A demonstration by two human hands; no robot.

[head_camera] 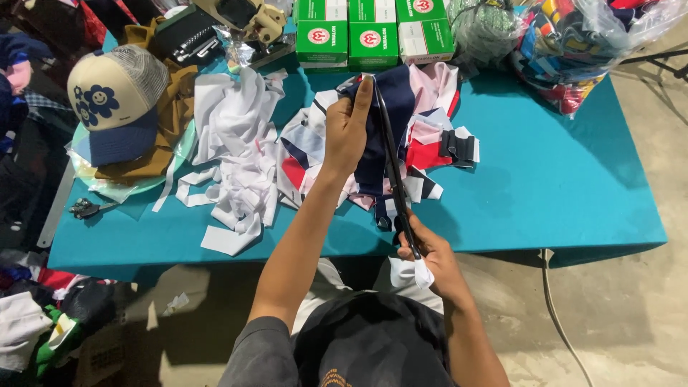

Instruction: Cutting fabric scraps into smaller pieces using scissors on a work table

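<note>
floor, far left: heap of mixed clothes (32, 315), off the table.
small tool: dark metal clip-like thing (84, 208) near the table's left edge; can't tell what kind.
cap: cream and navy trucker cap (115, 100) with flower print, sits on brown fabric (168, 115) over a clear plastic sheet, likely parked out of the cutting zone.
white scraps: pile of white fabric strips (233, 158), left of the hands, looks like offcuts pushed aside.
table: teal tabletop (559, 186), bare on the right half.
left hand: left hand (349, 132) raised over the table, arm stretched forward, fingers closed tight on the top of a navy fabric piece (390, 100); holds it up and taut, probably so the blade gets a straight run.
scissors: long black scissors (393, 172) lie along the navy piece's edge, tips up near the left hand's fingertips.
right hand: right hand (430, 258) low, at the table's front edge, wrapped shut round the scissor handles, wrist bent inward.
under the cut: striped red, white, pink and navy fabric pieces (430, 136) lie flat on the table.
back row: three green and white boxes (373, 32).
far right: clear bag of coloured fabric (580, 43).
</note>
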